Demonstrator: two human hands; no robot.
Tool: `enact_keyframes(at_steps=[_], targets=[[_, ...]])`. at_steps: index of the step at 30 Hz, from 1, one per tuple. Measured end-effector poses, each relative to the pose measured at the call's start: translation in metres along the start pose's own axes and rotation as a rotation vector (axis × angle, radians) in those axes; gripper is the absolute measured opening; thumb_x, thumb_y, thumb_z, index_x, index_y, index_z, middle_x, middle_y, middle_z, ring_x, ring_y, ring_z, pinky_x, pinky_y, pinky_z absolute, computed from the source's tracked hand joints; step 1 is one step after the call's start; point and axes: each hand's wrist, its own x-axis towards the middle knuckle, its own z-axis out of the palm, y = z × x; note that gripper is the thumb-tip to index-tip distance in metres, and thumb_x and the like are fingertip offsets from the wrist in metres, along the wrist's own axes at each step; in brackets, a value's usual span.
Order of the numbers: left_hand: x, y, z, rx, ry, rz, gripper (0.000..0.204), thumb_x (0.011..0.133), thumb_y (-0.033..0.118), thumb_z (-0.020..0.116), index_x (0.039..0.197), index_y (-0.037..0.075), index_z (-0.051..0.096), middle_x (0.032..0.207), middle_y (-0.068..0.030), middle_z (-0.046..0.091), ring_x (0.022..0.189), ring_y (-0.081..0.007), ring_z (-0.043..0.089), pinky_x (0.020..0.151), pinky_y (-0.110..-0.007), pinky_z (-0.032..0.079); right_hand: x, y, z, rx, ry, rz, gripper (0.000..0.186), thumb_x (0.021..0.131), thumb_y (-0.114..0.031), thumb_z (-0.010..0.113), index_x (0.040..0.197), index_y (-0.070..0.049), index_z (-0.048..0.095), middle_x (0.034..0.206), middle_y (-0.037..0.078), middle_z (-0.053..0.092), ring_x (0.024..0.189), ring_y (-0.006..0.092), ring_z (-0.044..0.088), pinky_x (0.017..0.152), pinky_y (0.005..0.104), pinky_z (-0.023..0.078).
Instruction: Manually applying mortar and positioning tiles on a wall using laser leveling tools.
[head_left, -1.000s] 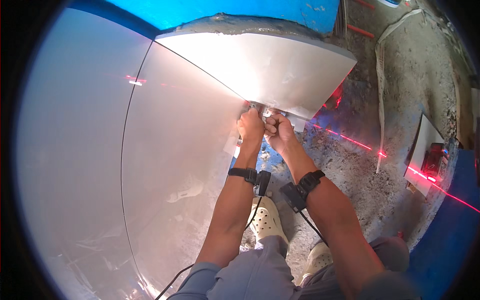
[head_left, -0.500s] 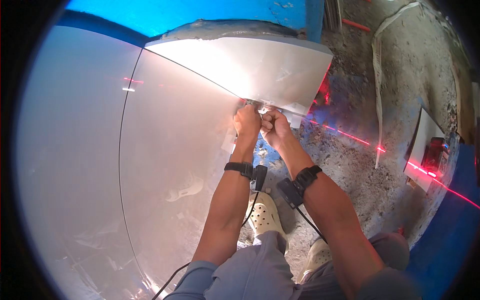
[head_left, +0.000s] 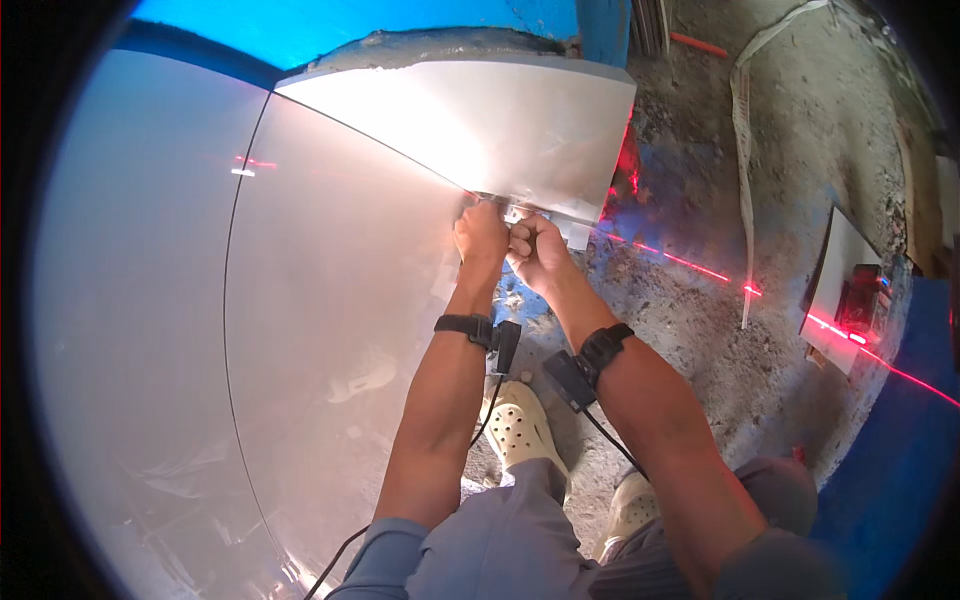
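Beside the panel, at the near edge of the slab, the left hand and right hand sit close together. The left fingers curl inward, what they hold being hidden; the right ones bend toward the thumb, and whether they pinch anything, I cannot tell. The slab lies just beyond both hands, its left edge along the panel. Rightward, a red line crosses the floor.
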Motion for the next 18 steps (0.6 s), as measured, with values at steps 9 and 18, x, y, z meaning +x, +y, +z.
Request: enact_keyframes(at_steps=[9, 18], targets=[[-0.015, -0.009, 0.008, -0.102, 0.011, -0.084, 0.028, 0.090, 0.029, 0.060, 0.095, 0.003, 0.071, 0.085, -0.0241, 0.068, 0.084, -0.0381, 0.068, 0.075, -0.045, 0.053, -0.007, -0.003, 0.002, -0.087, -0.021, -0.027, 0.011, 0.087, -0.015, 0.055, 0.098, -0.015, 0.052, 0.066, 0.000, 0.052, 0.050, 0.0119, 0.047, 0.044, 0.0247, 0.035], [-0.036, -0.028, 0.045, -1.103, 0.120, -0.297, 0.032, 0.092, 0.015, 0.055, 0.109, -0.009, 0.065, 0.095, -0.0128, 0.069, 0.082, -0.0170, 0.065, 0.072, -0.030, 0.051, 0.001, 0.000, -0.001, -0.116, -0.045, -0.010, 0.012, 0.088, -0.022, 0.057, 0.090, -0.010, 0.058, 0.072, 0.003, 0.061, 0.055, 0.0129, 0.057, 0.047, 0.0252, 0.040]])
